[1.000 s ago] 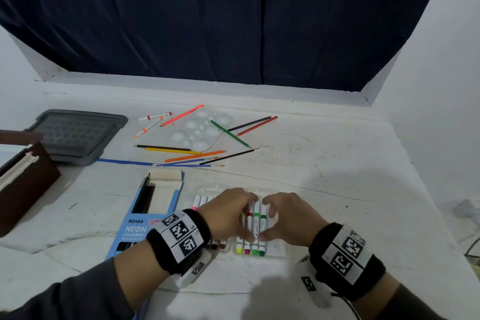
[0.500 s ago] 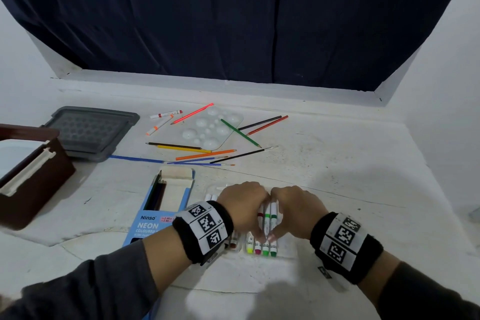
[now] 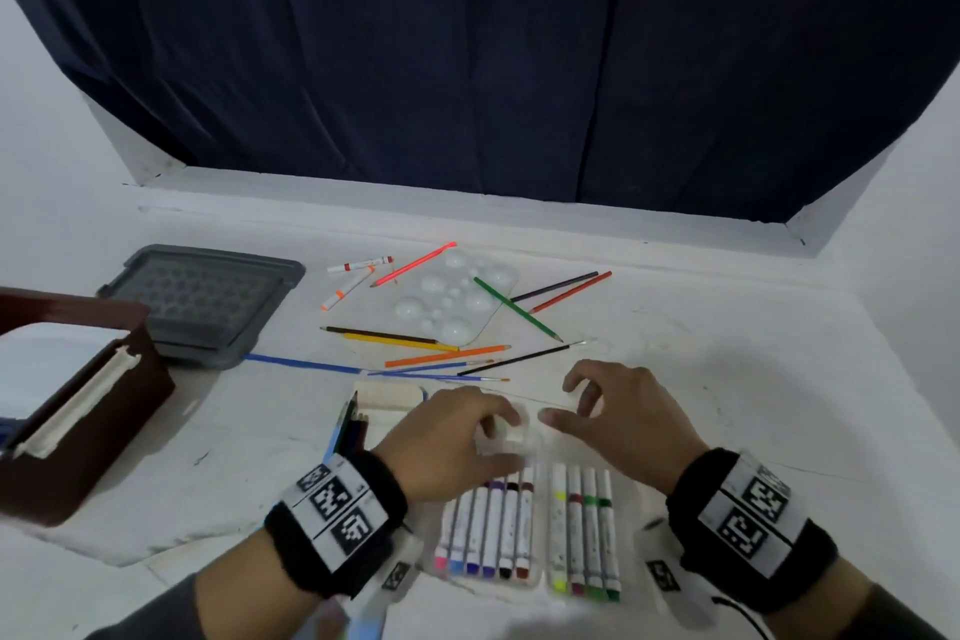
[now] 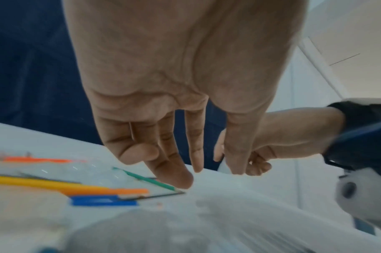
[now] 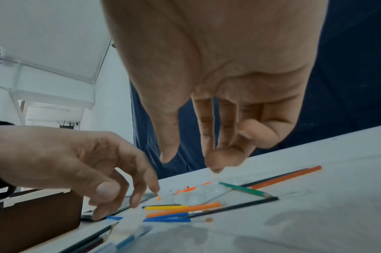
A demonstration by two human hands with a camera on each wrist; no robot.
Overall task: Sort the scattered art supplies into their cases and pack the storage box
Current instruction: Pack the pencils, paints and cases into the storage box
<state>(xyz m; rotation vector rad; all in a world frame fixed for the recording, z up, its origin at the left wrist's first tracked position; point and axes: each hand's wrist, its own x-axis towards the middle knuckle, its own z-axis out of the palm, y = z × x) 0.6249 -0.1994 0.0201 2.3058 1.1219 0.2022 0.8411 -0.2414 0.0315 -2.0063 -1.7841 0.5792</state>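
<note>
Hands differ from half a second ago: then both were pressed down together on the markers in the clear case, now both are lifted off and moved toward the far end of it. Left hand [image 3: 452, 437] hovers over the top of the marker case [image 3: 540, 582], fingers loosely curled, nothing clearly in them; the left wrist view shows bare fingertips above the table. Right hand [image 3: 618, 411] is spread, fingers apart and bent, holding nothing, just beside the left.

Markers [image 3: 530, 530] now show fully: a group of six on the left, a group of four on the right, with a gap between, all lying parallel in the case. Looks like the pressing-in step is done for these.

Task is far from finished. Two loose markers [image 3: 358, 276] lie far off near the grey tray [image 3: 202, 296]. Coloured pencils [image 3: 447, 353] and thin brushes are scattered around the clear palette [image 3: 457, 296]. Pencil box [image 3: 358, 426] lies open left of the marker case with a few pencils inside. Brown storage box [image 3: 78, 411] sits open at the far left, holding something white.

Likely next: fetch the two loose markers for the gap, or close the case flap; cannot tell which.
</note>
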